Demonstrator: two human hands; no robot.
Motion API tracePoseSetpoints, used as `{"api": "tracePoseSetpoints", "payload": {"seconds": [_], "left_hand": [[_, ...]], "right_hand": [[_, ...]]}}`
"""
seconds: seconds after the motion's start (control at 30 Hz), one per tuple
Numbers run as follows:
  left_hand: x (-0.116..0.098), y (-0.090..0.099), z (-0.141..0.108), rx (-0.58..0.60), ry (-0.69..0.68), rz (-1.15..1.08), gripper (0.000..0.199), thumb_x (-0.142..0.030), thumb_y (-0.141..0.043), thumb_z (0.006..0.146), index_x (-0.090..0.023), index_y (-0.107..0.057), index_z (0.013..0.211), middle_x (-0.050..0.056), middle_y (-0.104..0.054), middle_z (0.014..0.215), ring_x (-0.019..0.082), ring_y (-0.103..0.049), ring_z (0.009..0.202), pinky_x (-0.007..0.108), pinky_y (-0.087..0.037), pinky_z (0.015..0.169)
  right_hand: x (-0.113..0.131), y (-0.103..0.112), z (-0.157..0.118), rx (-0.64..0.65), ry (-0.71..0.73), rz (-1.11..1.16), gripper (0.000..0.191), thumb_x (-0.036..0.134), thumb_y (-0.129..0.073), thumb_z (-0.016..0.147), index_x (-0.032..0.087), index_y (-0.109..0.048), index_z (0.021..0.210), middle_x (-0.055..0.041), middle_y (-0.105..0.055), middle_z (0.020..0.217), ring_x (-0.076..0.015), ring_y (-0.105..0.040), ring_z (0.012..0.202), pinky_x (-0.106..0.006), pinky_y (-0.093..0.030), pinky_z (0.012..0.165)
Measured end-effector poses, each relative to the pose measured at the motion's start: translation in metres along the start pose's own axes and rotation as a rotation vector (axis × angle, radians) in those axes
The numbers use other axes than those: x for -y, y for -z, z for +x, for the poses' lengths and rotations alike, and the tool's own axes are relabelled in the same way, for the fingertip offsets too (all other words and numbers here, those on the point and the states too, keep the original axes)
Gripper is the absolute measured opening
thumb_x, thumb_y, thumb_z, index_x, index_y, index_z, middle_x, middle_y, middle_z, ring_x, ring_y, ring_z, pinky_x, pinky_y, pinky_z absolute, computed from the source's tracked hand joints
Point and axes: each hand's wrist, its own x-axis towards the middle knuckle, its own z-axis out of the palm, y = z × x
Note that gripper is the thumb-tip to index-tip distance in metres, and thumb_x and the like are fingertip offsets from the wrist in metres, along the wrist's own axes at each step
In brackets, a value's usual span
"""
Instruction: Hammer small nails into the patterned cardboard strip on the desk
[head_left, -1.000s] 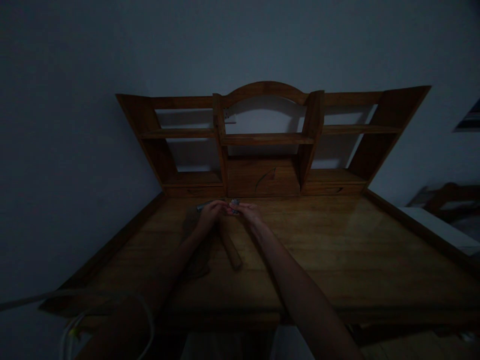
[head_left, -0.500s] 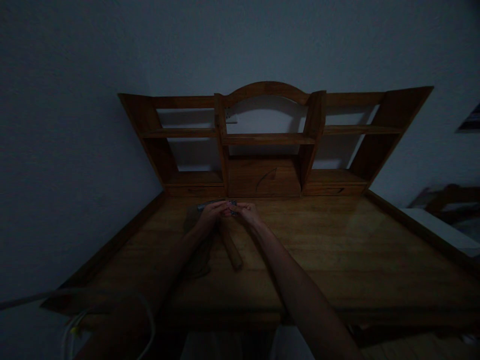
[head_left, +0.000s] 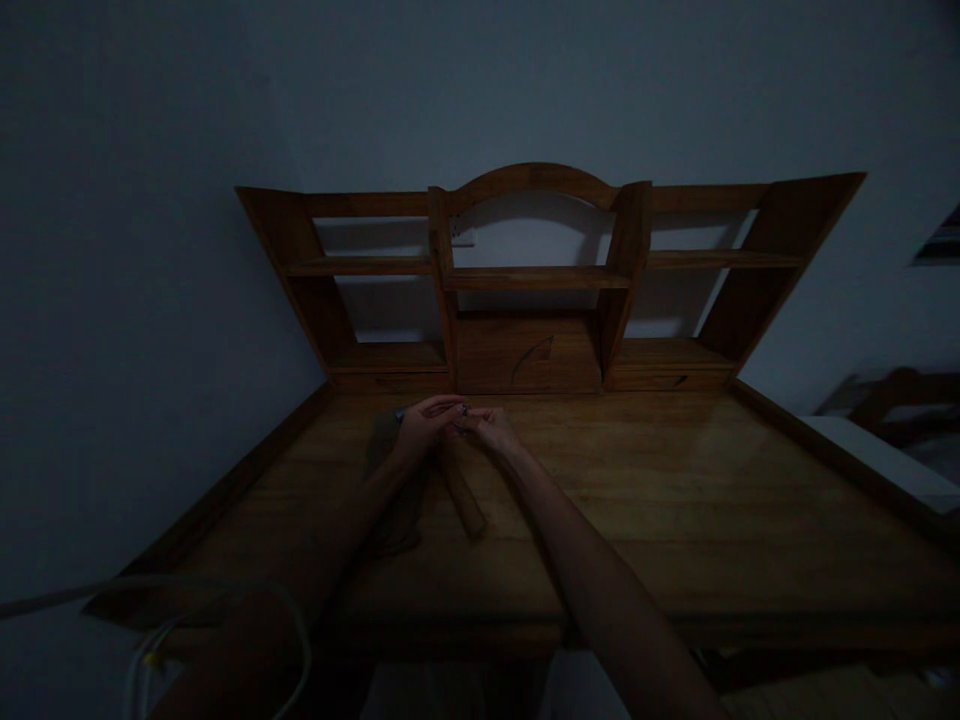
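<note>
In dim light, my left hand (head_left: 424, 424) and my right hand (head_left: 489, 428) meet over the desk near its back. Their fingers are closed around a small dark-and-light shiny thing (head_left: 465, 410), mostly covered, whose kind I cannot make out. Below the hands, a round wooden handle (head_left: 465, 505) lies slanting toward me. The end of a greyish metal piece (head_left: 400, 414) shows left of my left hand; whether it joins the handle is hidden. A dark, soft-edged patch (head_left: 397, 525) lies beside my left forearm, too dark to tell cloth from shadow.
The wooden desktop (head_left: 675, 500) carries a shelf unit (head_left: 536, 278) with small drawers along the wall. A pale cable (head_left: 289, 600) loops at the lower left. A wall socket (head_left: 463, 238) shows behind the shelves. Right of the desk is a white surface (head_left: 885, 455).
My left fingers have shifted slightly right over the small shiny thing, covering more of it. Less of the metal piece shows beside my left hand. The handle has stayed in place.
</note>
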Motion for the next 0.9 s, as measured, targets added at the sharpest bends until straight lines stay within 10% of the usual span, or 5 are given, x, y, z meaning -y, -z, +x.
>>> {"api": "tracePoseSetpoints", "payload": {"seconds": [0.9], "left_hand": [[0.011, 0.004, 0.007, -0.084, -0.048, -0.022, 0.039, -0.042, -0.075, 0.063, -0.016, -0.066, 0.091, 0.009, -0.071, 0.098, 0.022, -0.065, 0.089, 0.032, -0.052, 0.078]], "right_hand": [[0.002, -0.003, -0.001, 0.046, -0.098, 0.169, 0.032, 0.041, -0.083, 0.053, 0.013, -0.073, 0.067, -0.0053, -0.07, 0.063, -0.0195, -0.067, 0.064, -0.034, -0.052, 0.073]]}}
